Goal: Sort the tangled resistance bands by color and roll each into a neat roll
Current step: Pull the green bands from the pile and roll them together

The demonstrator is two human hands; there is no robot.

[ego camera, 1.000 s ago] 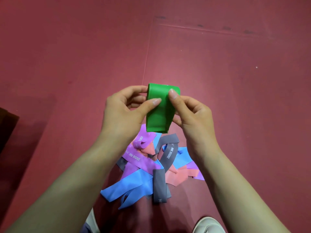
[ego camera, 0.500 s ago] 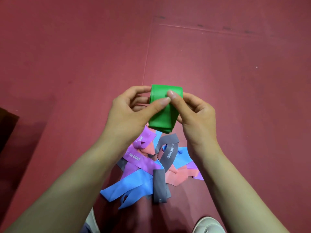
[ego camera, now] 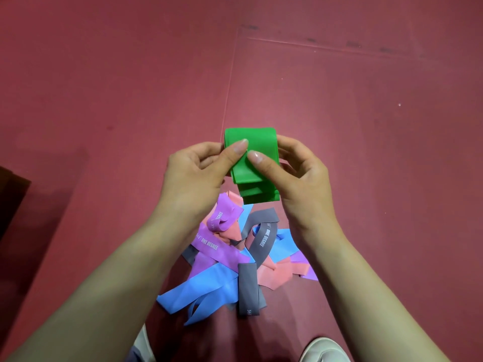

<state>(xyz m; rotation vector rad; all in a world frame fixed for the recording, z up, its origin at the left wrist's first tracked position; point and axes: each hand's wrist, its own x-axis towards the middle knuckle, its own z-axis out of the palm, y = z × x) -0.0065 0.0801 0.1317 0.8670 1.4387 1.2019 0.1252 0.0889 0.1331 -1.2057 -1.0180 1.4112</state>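
A dark red floor [ego camera: 104, 87], seamed at upper right of the frame, carries a tangled heap at lower centre: purple bands [ego camera: 209, 246], blue bands [ego camera: 201, 288], grey bands [ego camera: 249, 288] and pink bands [ego camera: 271, 278] overlapping. A dark shape [ego camera: 10, 199], perhaps furniture, sits at the left edge.

Fingers [ego camera: 296, 150] curled: left hand [ego camera: 194, 178], right hand [ego camera: 303, 178]

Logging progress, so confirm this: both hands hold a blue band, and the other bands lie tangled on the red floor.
Wrong colour: the head view shows the left hand and right hand holding a green band, not a blue one. The other bands do lie tangled on the red floor.
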